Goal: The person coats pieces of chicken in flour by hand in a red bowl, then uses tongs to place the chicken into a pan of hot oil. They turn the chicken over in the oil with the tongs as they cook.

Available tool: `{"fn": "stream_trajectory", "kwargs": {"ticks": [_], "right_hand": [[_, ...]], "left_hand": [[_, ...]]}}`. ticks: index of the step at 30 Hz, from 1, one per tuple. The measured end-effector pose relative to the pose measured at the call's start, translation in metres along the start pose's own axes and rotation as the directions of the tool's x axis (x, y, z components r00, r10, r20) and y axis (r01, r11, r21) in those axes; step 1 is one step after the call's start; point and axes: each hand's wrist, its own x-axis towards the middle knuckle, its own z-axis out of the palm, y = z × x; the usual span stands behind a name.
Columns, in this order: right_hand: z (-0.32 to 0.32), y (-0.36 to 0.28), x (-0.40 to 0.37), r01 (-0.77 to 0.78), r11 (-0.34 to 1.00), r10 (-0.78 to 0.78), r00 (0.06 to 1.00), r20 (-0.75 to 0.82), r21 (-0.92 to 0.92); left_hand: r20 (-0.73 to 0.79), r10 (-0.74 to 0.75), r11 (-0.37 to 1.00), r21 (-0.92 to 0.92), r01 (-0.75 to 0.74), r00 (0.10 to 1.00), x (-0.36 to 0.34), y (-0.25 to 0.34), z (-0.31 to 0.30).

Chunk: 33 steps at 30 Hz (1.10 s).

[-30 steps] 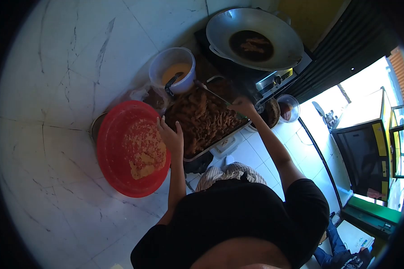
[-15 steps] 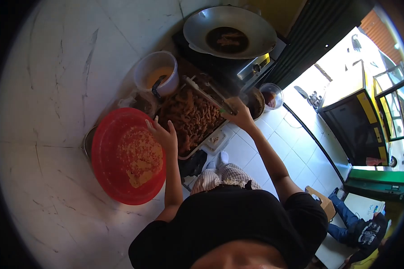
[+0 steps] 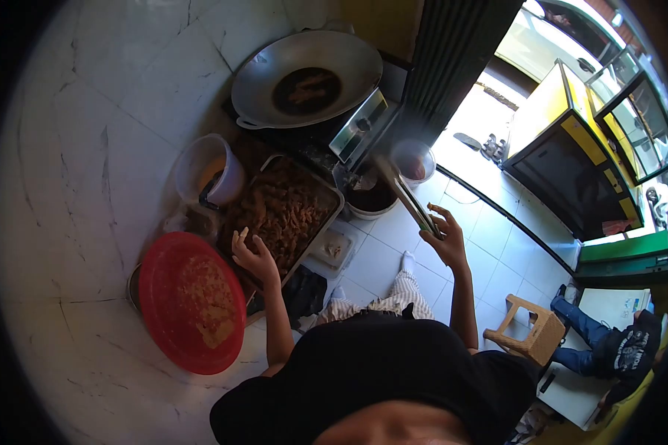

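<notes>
My right hand grips metal tongs, held up over the floor to the right of the tray. Their far end is blurred near a round pot with dark contents. My left hand is open, fingers apart and fingertips coated in something pale, above the near left edge of a metal tray. Browned fried pieces fill much of that tray. Left of this hand stands a tilted red basin with crumbly yellowish flour or crumbs in it.
A wok with dark oil and a few pieces sits on a stove. Beside the tray is a plastic bucket with orange liquid and a black handle. A wooden stool and a seated person are to the right.
My right hand has swung the tongs away from the tray, to the right and nearer me. The left hand has moved slightly left and down. The camera view has shifted.
</notes>
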Motion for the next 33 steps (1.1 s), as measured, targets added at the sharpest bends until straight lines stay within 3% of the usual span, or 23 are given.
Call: {"fn": "stream_trajectory", "kwargs": {"ticks": [1,3,4,7,9,10,11,13,14,15,16,17,18,19,21,24,25,27,29,30,32,33], "right_hand": [[-0.014,0.008,0.005,0.024,1.000,-0.025,0.998,-0.049,-0.009],[-0.049,0.015,0.017,0.062,0.998,-0.064,0.994,-0.090,-0.026],[-0.066,0.016,0.025,0.072,0.997,-0.075,0.991,-0.108,-0.029],[-0.115,0.026,0.047,0.130,0.986,-0.145,0.977,-0.154,-0.107],[-0.144,0.013,0.055,0.031,0.998,-0.039,0.982,-0.185,-0.049],[-0.158,0.019,0.063,0.128,0.987,-0.145,0.969,-0.200,-0.095],[-0.171,0.022,0.069,0.129,0.991,-0.135,0.972,-0.194,-0.045],[-0.197,0.036,0.093,0.179,0.980,-0.192,0.967,-0.165,-0.086],[-0.201,0.018,0.100,0.140,0.987,-0.150,0.976,-0.157,-0.074],[-0.208,0.011,0.112,0.183,0.974,-0.202,0.969,-0.145,-0.133],[-0.213,0.003,0.127,0.191,0.972,-0.207,0.973,-0.108,-0.135],[-0.217,-0.004,0.143,0.199,0.971,-0.210,0.975,-0.074,-0.132],[-0.219,-0.010,0.162,0.219,0.965,-0.227,0.973,-0.043,-0.143],[-0.216,-0.022,0.179,0.331,0.926,-0.338,0.941,-0.008,-0.184],[-0.208,-0.039,0.224,0.454,0.858,-0.443,0.891,0.100,-0.241],[-0.175,-0.096,0.271,0.472,0.854,-0.426,0.876,0.224,-0.220],[-0.159,-0.119,0.284,0.547,0.795,-0.472,0.829,0.300,-0.262],[-0.125,-0.148,0.319,0.630,0.719,-0.509,0.765,0.393,-0.295],[-0.089,-0.166,0.359,0.836,0.473,-0.578,0.532,0.619,-0.276],[-0.069,-0.170,0.380,0.846,0.458,-0.576,0.516,0.634,-0.272],[-0.029,-0.168,0.418,0.850,0.453,-0.371,0.455,0.810,-0.270],[-0.014,-0.169,0.427,0.857,0.444,-0.367,0.442,0.819,-0.263]], "left_hand": [[-0.002,-0.007,1.000,-0.001,0.007,1.000,-0.008,0.016,0.007],[0.070,0.050,0.901,-0.433,-0.015,0.996,-0.022,0.054,0.025],[0.082,0.079,0.865,-0.501,-0.028,0.994,-0.033,0.076,0.037],[0.230,0.168,0.808,-0.589,0.000,0.958,-0.067,0.137,0.073],[0.265,0.190,0.780,-0.626,0.019,0.945,-0.084,0.168,0.088],[0.382,0.242,0.779,-0.624,0.055,0.892,-0.098,0.175,0.100],[0.488,0.286,0.779,-0.619,0.096,0.825,-0.113,0.179,0.113],[0.705,0.133,0.890,-0.394,0.229,0.697,-0.155,0.162,0.134],[0.768,0.084,0.874,-0.363,0.323,0.635,-0.184,0.139,0.145],[0.822,0.041,0.852,-0.326,0.410,0.568,-0.218,0.108,0.154],[0.843,-0.073,0.891,-0.185,0.415,0.533,-0.257,0.075,0.159],[0.857,-0.320,0.911,0.161,0.380,0.403,-0.279,0.062,0.144],[0.940,-0.263,0.960,0.232,0.158,0.215,-0.372,-0.026,0.196],[0.853,-0.406,0.875,0.260,0.410,0.327,-0.399,-0.032,0.167],[0.843,-0.417,0.856,0.239,0.458,0.339,-0.409,-0.031,0.157],[0.839,-0.400,0.821,0.150,0.550,0.368,-0.454,-0.042,0.059],[0.837,-0.392,0.808,0.114,0.579,0.382,-0.457,-0.036,0.047],[0.833,-0.372,0.773,0.034,0.633,0.410,-0.443,-0.020,0.093],[0.829,-0.352,0.725,-0.052,0.686,0.434,-0.405,0.007,0.145],[0.824,-0.339,0.700,-0.102,0.707,0.454,-0.385,0.019,0.165],[0.808,-0.315,0.644,-0.203,0.738,0.497,-0.354,0.035,0.187],[0.805,-0.323,0.632,-0.208,0.746,0.498,-0.320,0.065,0.180]]}}
